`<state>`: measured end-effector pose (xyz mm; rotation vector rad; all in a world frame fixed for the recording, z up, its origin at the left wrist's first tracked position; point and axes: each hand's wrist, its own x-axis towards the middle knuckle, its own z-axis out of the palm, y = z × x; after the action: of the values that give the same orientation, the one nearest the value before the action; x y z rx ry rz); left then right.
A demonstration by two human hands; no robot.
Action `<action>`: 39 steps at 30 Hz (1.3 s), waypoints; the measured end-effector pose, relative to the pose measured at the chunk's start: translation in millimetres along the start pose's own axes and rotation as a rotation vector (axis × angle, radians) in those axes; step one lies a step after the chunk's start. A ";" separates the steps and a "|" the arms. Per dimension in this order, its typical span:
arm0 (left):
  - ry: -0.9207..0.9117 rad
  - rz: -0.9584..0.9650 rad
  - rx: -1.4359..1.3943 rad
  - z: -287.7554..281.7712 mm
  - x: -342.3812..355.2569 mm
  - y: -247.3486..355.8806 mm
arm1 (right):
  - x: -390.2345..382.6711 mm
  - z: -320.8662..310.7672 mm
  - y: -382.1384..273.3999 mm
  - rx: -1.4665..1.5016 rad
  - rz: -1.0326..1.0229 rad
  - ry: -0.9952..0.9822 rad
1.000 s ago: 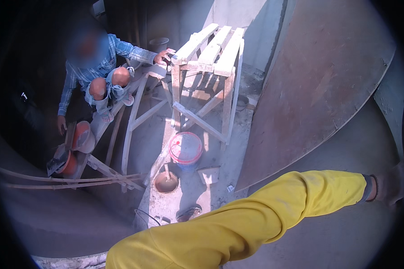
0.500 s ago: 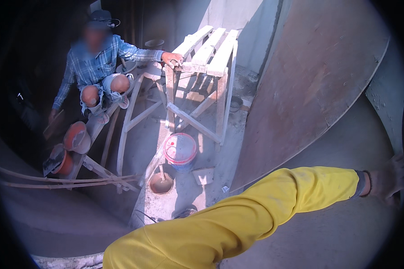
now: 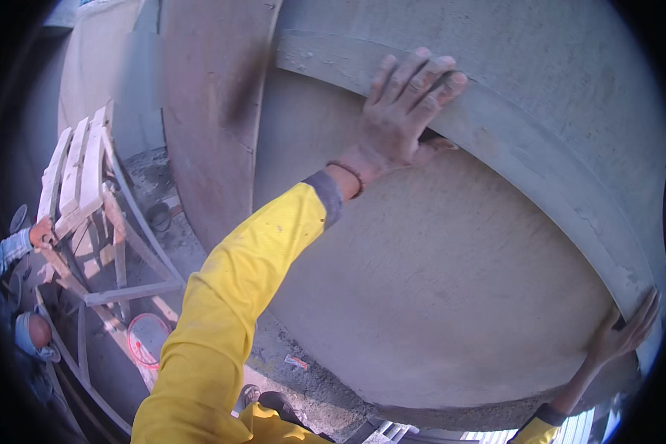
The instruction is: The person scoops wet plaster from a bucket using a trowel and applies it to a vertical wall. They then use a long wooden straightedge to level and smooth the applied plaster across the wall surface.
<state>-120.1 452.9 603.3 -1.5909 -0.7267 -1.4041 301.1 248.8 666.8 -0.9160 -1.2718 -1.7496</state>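
Observation:
A curved grey band point(image 3: 525, 137), smooth like plaster, arcs across the right half of the view above a wide grey-brown surface point(image 3: 436, 281). My left hand point(image 3: 407, 111), dusty and with a bracelet at the wrist, lies against the band's upper part. Its fingers are stretched and spread over the face, while the thumb sits at the lower edge. Farther down, my right hand point(image 3: 625, 333) touches the band's lower end with fingers extended and thumb apart. Both sleeves are yellow with grey cuffs. Neither hand shows a tool in it.
A large brownish curved panel point(image 3: 211, 103) rises left of my left hand. At the left stand a wooden trestle point(image 3: 78, 170) and a red-rimmed bucket point(image 3: 148, 340). A co-worker's hand point(image 3: 43, 233) rests on the trestle. A small wrapper point(image 3: 296, 362) lies on the rough floor.
The view has swung right, so the trestle and co-worker now sit at the left edge. My left hand, dim at the right rim before, is now central on the band; my right hand has come into view.

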 end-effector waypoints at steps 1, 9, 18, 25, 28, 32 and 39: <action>-0.020 -0.023 0.031 -1.5 -6.5 -3.3 | -31.8 -20.1 38.5 -0.099 -0.078 -0.036; 0.044 0.124 0.012 -20.1 -20.5 23.9 | -135.5 -50.4 42.7 -0.081 0.241 -0.375; 0.113 0.029 0.028 -6.4 214.8 -7.5 | 85.5 25.8 184.2 -0.097 0.100 -0.122; 0.250 0.011 0.074 13.1 346.7 -20.7 | 233.7 57.9 264.3 -0.075 -0.008 -0.074; 0.262 0.052 0.035 11.0 350.8 -23.1 | 229.4 63.2 262.3 -0.056 -0.009 -0.033; 0.168 -0.047 0.093 7.3 324.6 -26.9 | 208.3 64.4 251.0 -0.087 0.021 -0.046; 0.297 0.054 0.154 37.1 389.9 -57.9 | 258.7 81.3 285.2 -0.065 0.054 -0.066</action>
<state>-77.2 466.2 996.6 -1.2410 -0.5946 -1.4679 449.0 225.0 1030.7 -1.0432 -1.2264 -1.7398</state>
